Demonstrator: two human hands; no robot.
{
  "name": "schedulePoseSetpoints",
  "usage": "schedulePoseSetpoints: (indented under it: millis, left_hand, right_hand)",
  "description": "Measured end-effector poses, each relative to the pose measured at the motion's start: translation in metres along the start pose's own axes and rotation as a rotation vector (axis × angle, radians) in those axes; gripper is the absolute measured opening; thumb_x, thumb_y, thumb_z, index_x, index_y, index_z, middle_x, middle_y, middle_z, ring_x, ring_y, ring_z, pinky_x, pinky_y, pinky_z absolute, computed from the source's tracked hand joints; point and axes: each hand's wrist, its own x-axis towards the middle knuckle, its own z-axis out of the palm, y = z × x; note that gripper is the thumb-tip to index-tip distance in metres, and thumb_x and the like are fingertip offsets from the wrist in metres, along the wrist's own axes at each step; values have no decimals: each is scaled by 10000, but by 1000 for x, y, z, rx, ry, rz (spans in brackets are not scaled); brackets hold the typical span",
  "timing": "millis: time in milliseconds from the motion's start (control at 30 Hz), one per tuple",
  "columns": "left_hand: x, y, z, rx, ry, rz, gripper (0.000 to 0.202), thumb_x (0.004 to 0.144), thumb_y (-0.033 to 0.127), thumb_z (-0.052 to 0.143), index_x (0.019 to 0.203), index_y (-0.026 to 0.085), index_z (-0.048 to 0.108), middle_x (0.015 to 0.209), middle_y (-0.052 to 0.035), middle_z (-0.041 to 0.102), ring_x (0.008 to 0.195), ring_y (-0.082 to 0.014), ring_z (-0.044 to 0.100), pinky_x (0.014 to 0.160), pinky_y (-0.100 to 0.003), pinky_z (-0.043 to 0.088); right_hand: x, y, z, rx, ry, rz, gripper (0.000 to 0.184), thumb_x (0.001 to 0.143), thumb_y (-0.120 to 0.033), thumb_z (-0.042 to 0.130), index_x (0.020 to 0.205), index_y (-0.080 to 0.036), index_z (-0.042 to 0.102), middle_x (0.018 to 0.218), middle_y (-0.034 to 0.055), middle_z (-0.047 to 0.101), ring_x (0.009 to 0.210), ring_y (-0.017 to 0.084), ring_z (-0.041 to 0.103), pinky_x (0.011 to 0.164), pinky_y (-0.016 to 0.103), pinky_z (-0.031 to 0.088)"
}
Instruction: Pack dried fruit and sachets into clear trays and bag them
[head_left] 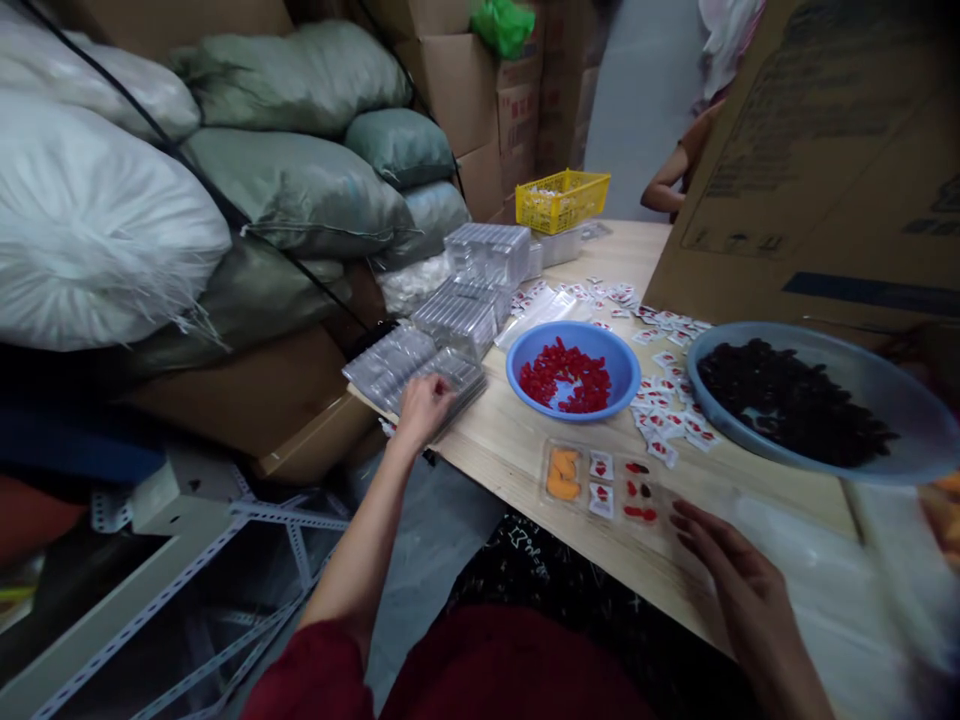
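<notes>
My left hand is over the near stack of clear plastic trays at the table's left edge. Its fingers are curled together in a pinch; what is between them, if anything, does not show. My right hand has its fingers stretched out, just right of a filled clear tray. That tray holds orange pieces on the left, two small printed packets in the middle, and red and dark pieces on the right. A blue bowl of red pieces stands beyond it.
Printed packets lie scattered around a large bowl of dark pieces. More tray stacks and a yellow basket stand farther back. A big carton rises at right; another person's arm shows behind. Stuffed sacks line the left.
</notes>
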Motion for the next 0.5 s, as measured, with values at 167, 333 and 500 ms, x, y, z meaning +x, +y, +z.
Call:
schedulePoseSetpoints:
  millis: [167,333,500]
  left_hand:
    - [23,-30,-7,-23,-206,-111,232,788,352,587,707,156,682,638,-4,625,625,-148,540,606,-257,352]
    - [27,-39,-1,-31,-286,-94,291,785,384,546,679,148,679,585,16,585,586,-129,497,572,-246,326]
    - [26,-44,-7,-17,-311,-91,280,771,376,551,705,146,695,601,-1,604,599,-139,509,570,-254,321]
  right_hand:
    - [-1,13,0,-25,-23,40,515,749,-564,714,1153,-245,710,1279,60,673,1194,308,608,1126,439,408]
    - [0,14,-1,-8,-35,75,505,777,-546,700,1176,-236,694,1306,46,658,1244,312,569,1180,467,317]
    - [-2,7,2,-37,-25,95,491,772,-557,708,1148,-241,708,1272,32,678,1281,319,534,1204,479,263]
